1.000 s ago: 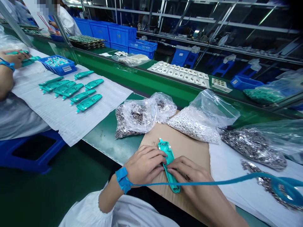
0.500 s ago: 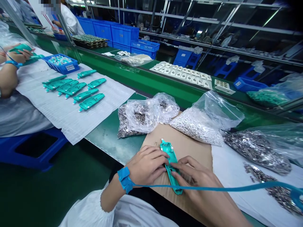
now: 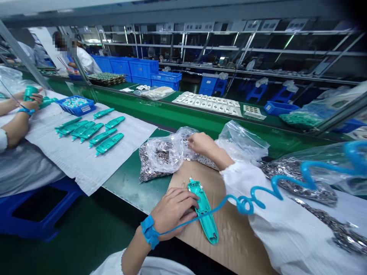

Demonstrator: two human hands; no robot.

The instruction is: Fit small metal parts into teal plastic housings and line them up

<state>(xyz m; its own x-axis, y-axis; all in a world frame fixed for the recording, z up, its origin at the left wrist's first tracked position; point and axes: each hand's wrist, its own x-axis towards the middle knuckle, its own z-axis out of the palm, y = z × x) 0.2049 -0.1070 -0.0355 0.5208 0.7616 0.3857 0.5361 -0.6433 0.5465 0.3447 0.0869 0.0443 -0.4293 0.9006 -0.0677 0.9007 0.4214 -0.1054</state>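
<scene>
The left hand [image 3: 174, 210] has its fingers closed on the left edge of a teal shell [image 3: 208, 226], lying hollow side up on brown cardboard [image 3: 231, 238] over the tabletop [image 3: 126, 187]. Beyond, the right hand [image 3: 202, 145] is at a clear bag [image 3: 184, 133], fingers bunched; whether they grip anything cannot be told. Farther off, white cards [image 3: 208, 103] lie in rows.

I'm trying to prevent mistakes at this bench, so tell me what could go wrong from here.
The blue cord crosses over the green shell and might snag or drag it. Only the left hand holds the shell, at one edge, so it could swivel on the cardboard. The right hand is at a clear bag; small pieces might spill.
</scene>
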